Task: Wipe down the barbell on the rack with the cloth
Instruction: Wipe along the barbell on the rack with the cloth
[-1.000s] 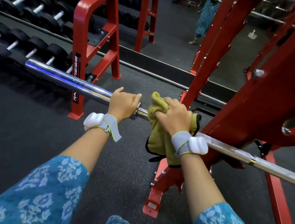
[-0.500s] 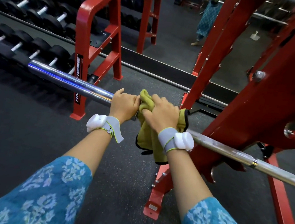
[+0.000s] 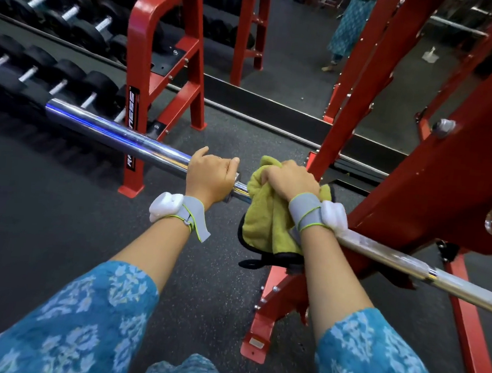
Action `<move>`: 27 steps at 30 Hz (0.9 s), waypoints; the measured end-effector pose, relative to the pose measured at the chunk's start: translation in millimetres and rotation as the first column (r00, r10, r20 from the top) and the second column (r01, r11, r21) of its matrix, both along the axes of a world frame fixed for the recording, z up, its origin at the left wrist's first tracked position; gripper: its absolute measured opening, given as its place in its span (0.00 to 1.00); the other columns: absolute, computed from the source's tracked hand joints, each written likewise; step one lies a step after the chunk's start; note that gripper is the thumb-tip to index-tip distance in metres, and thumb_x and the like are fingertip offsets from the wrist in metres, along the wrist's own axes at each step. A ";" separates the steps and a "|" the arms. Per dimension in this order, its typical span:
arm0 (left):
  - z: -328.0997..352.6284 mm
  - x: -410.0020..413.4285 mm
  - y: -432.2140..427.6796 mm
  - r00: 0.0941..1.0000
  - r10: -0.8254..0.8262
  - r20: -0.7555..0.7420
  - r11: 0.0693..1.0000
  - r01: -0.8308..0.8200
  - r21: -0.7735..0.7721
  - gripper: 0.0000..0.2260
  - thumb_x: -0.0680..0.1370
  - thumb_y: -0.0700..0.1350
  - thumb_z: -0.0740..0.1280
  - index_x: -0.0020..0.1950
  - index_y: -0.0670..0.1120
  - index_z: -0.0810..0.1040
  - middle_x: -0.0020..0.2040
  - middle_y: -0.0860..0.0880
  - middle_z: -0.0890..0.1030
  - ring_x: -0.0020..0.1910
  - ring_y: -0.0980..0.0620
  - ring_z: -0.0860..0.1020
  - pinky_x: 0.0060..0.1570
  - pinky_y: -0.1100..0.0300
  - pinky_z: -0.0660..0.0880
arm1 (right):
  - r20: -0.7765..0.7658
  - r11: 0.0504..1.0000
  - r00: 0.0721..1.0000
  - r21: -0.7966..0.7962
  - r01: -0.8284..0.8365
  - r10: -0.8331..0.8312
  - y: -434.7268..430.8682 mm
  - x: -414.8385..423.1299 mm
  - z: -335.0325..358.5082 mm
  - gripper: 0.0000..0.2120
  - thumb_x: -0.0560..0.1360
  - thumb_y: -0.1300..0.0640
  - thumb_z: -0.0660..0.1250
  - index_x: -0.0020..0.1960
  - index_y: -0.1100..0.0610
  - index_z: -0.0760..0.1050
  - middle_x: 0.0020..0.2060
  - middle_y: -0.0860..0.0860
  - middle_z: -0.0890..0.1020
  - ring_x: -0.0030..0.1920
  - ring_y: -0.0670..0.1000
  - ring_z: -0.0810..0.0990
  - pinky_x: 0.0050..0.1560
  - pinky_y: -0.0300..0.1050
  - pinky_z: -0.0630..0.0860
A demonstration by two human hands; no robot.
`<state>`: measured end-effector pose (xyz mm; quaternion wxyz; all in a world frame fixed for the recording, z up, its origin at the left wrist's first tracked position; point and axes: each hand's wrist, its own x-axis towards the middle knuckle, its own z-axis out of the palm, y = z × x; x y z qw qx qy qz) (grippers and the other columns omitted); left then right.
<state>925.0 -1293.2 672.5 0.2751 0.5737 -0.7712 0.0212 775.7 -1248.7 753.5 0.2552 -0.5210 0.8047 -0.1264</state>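
Observation:
A chrome barbell [image 3: 118, 133] lies across the red rack [image 3: 435, 185], running from upper left to lower right. My left hand [image 3: 210, 177] grips the bar at the inner end of its thick sleeve. My right hand [image 3: 291, 181] is closed around a yellow-green cloth [image 3: 265, 217] wrapped over the thin shaft just right of the collar. The cloth hangs below the bar, its black edging showing at the bottom. A short bare piece of shaft shows between my hands. Right of my wrist the shaft [image 3: 410, 266] looks dull and smeared.
Rows of black dumbbells [image 3: 69, 81] fill a red-framed rack [image 3: 165, 69] at the left. A mirror at the back shows a person in blue. The red rack's foot [image 3: 258, 339] stands on the dark rubber floor below my right arm.
My right hand slid the cloth left along the shaft until it met my left hand, then back right a little. My left hand kept its grip on the bar.

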 end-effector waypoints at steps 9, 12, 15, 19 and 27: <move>3.2 1.5 -0.2 1.000 -0.020 0.014 1.000 0.020 0.005 0.32 0.76 0.54 0.42 0.34 0.41 0.82 0.32 0.41 0.81 0.39 0.42 0.80 0.63 0.53 0.62 | 0.193 0.986 0.978 0.131 -0.105 0.078 -28.1 0.5 -6.8 0.24 0.51 0.47 0.60 0.45 0.54 0.79 0.49 0.56 0.78 0.44 0.56 0.75 0.40 0.43 0.69; 2.4 2.4 -0.5 1.000 -0.018 0.010 1.000 0.018 0.007 0.32 0.76 0.54 0.41 0.34 0.41 0.82 0.32 0.42 0.81 0.39 0.42 0.80 0.63 0.53 0.61 | 0.177 0.982 0.981 0.156 -0.110 0.082 -16.8 -12.2 1.0 0.14 0.58 0.48 0.61 0.38 0.55 0.76 0.37 0.53 0.76 0.35 0.51 0.73 0.33 0.42 0.64; 2.0 2.7 -1.1 1.000 -0.016 0.016 1.000 0.016 0.015 0.33 0.75 0.54 0.41 0.34 0.41 0.82 0.32 0.42 0.82 0.40 0.42 0.80 0.63 0.53 0.61 | 0.175 0.988 0.984 0.147 -0.046 0.020 -8.0 -32.5 -1.0 0.05 0.68 0.55 0.62 0.35 0.54 0.74 0.37 0.53 0.76 0.34 0.50 0.72 0.32 0.42 0.63; 1.2 2.1 -0.9 1.000 -0.022 0.019 1.000 0.022 -0.002 0.32 0.76 0.54 0.42 0.34 0.41 0.82 0.32 0.41 0.82 0.39 0.41 0.80 0.63 0.52 0.63 | 0.211 0.990 0.971 0.114 0.088 -0.110 1.3 -54.2 -10.3 0.15 0.60 0.51 0.64 0.42 0.56 0.80 0.43 0.55 0.80 0.41 0.55 0.77 0.38 0.44 0.68; 1.7 1.9 -0.3 1.000 -0.006 0.013 1.000 0.006 -0.011 0.32 0.76 0.53 0.43 0.35 0.41 0.83 0.32 0.40 0.82 0.39 0.41 0.81 0.62 0.52 0.64 | 0.126 0.987 0.979 -0.020 0.161 -0.157 25.9 -56.1 -9.0 0.18 0.62 0.48 0.64 0.50 0.53 0.78 0.51 0.55 0.75 0.53 0.58 0.72 0.50 0.48 0.68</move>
